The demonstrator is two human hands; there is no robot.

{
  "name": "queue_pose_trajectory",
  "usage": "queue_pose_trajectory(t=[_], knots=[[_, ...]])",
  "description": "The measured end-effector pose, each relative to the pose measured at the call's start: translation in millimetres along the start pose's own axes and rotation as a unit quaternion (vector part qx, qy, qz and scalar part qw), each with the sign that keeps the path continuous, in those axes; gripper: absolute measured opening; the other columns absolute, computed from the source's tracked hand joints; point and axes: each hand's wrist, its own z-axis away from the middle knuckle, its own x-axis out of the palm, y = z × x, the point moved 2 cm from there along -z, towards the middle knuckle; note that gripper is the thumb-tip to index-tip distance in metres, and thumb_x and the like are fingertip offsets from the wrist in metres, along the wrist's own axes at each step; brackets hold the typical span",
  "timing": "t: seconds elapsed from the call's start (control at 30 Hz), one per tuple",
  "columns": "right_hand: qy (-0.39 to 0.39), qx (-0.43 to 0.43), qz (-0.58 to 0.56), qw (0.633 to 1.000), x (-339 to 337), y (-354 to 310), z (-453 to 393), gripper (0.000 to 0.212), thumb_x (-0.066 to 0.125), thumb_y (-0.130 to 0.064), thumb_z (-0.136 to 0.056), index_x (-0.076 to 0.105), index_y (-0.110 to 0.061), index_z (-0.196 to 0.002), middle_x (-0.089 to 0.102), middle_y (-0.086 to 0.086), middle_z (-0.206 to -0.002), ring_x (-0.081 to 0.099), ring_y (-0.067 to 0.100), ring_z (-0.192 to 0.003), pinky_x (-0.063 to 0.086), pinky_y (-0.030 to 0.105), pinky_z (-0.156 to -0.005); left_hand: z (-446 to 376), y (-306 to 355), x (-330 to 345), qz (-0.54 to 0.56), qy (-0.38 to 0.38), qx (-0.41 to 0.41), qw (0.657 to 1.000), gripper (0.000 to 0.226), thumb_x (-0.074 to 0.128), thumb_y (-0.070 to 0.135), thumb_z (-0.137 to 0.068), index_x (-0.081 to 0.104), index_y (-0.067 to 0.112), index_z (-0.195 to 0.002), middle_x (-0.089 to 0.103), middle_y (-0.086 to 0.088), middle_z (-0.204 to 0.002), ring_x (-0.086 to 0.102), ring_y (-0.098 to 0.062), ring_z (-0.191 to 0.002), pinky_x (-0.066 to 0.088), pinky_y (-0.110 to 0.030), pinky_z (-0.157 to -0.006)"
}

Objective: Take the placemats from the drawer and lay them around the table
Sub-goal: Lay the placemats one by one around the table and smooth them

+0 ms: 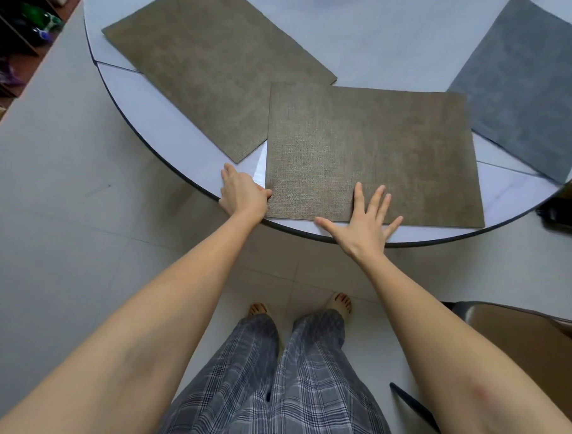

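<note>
Three mats on surface (367,40): brown mat (206,65) upper left, grey mat (529,96) upper right, centre mat (372,151) being squared. Left hand (243,192) grip pinches corner; right hand (365,217) flat, released. Far side unseen.

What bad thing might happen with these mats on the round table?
The nearest brown woven placemat lies right at the edge of the round white table, so a push from the flat right hand could tip it over the rim. Its far corner already overlaps the other brown placemat, which could shift if the left hand drags the corner.
</note>
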Motion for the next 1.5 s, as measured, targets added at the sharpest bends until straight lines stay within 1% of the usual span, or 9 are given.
queue_pose_trajectory(t=[0.27, 0.4, 0.47, 0.63, 0.9, 1.17, 1.37, 1.43, 1.5], knots=[[-0.003, -0.011, -0.003, 1.0, -2.8, 2.9, 1.0, 0.104, 0.041, -0.083, -0.073, -0.004, -0.032, -0.152, -0.02, 0.009, -0.158, -0.021, 0.026, -0.145, -0.012, 0.06, -0.111, 5.6, 0.0, 1.2, -0.027, 0.025, 0.037, 0.999, 0.028, 0.071, 0.031, -0.085, 0.064, 0.013, -0.105, 0.018, -0.009, -0.159, 0.018, -0.021, -0.146, 0.03, -0.041, -0.111], [0.095, -0.037, -0.068, 0.993, -22.8, 17.0, -3.0, 0.059, 0.042, -0.051, -0.094, 0.037, -0.018, -0.142, 0.024, 0.009, -0.156, 0.018, 0.024, -0.145, 0.007, 0.05, -0.117, 22.3, 6.3, 6.7, -0.049, 0.099, 0.191, 0.975, 0.04, 0.068, 0.019, -0.086, 0.05, 0.012, -0.121, 0.028, -0.012, -0.152, 0.026, -0.027, -0.142, 0.023, -0.038, -0.117], [0.145, -0.058, -0.096, 0.983, -39.2, 28.7, -15.0, 0.044, 0.044, -0.035, -0.097, 0.047, -0.01, -0.134, 0.038, 0.012, -0.149, 0.031, 0.025, -0.14, 0.019, 0.043, -0.117, 30.2, 24.1, 18.8, -0.049, 0.059, 0.275, 0.958, 0.045, 0.062, 0.018, -0.09, 0.047, 0.012, -0.132, 0.028, -0.012, -0.154, 0.022, -0.029, -0.144, 0.019, -0.039, -0.119], [0.15, -0.106, -0.075, 0.98, -63.1, 54.1, -66.4, 0.046, 0.041, -0.019, -0.098, 0.037, -0.006, -0.142, 0.025, 0.014, -0.156, 0.018, 0.026, -0.146, 0.014, 0.038, -0.12, 36.7, 96.5, 70.1, -0.112, -0.053, 0.361, 0.924, 0.061, 0.041, 0.025, -0.101, 0.014, 0.012, -0.153, 0.005, -0.011, -0.161, 0.0, -0.029, -0.149, 0.006, -0.04, -0.121], [0.128, -0.169, 0.073, 0.974, -42.0, 109.1, -100.2, 0.059, 0.028, -0.043, -0.1, 0.012, -0.022, -0.153, 0.006, 0.004, -0.161, 0.003, 0.021, -0.149, 0.0, 0.039, -0.12, 41.5, 139.7, 149.8, -0.261, 0.003, 0.307, 0.915, 0.062, 0.023, 0.043, -0.102, 0.005, 0.015, -0.154, -0.001, -0.004, -0.162, -0.002, -0.025, -0.149, -0.003, -0.055, -0.116], [0.116, -0.087, 0.062, 0.987, -65.4, 207.7, -84.3, 0.056, 0.018, -0.041, -0.101, 0.005, -0.024, -0.153, 0.0, 0.001, -0.161, -0.002, 0.018, -0.149, 0.0, 0.038, -0.121, 47.7, 168.0, 142.0, -0.296, -0.002, 0.27, 0.916, 0.058, 0.032, 0.05, -0.098, 0.031, 0.011, -0.141, 0.024, -0.011, -0.154, 0.017, -0.034, -0.144, 0.022, -0.064, -0.108], [0.136, -0.087, 0.079, 0.984, -96.7, 207.8, -98.8, 0.058, 0.024, -0.033, -0.102, 0.004, -0.012, -0.152, -0.002, 0.009, -0.161, -0.004, 0.02, -0.149, -0.005, 0.037, -0.121, 30.5, 204.2, 111.4, -0.284, 0.019, 0.279, 0.917, 0.049, 0.044, 0.047, -0.094, 0.05, 0.009, -0.125, 0.049, -0.015, -0.13, 0.046, -0.036, -0.122, 0.035, -0.053, -0.104], [0.152, -0.139, 0.06, 0.977, -109.3, 179.9, -124.8, 0.058, 0.029, -0.028, -0.102, 0.009, -0.008, -0.152, 0.002, 0.01, -0.16, -0.001, 0.021, -0.149, -0.004, 0.036, -0.121, 9.9, 222.9, 105.8, -0.259, -0.012, 0.287, 0.922, 0.059, 0.05, 0.049, -0.092, 0.042, 0.013, -0.138, 0.041, -0.015, -0.143, 0.036, -0.035, -0.133, 0.027, -0.057, -0.11], [0.158, -0.18, 0.058, 0.969, -119.3, 149.7, -158.3, 0.058, 0.031, -0.028, -0.101, 0.012, -0.005, -0.151, 0.005, 0.011, -0.16, 0.002, 0.023, -0.149, -0.002, 0.036, -0.121, -8.0, 236.6, 110.9, -0.255, -0.081, 0.283, 0.921, 0.088, 0.056, 0.059, -0.085, 0.013, 0.023, -0.153, 0.011, -0.008, -0.16, 0.007, -0.033, -0.148, 0.01, -0.064, -0.114]])
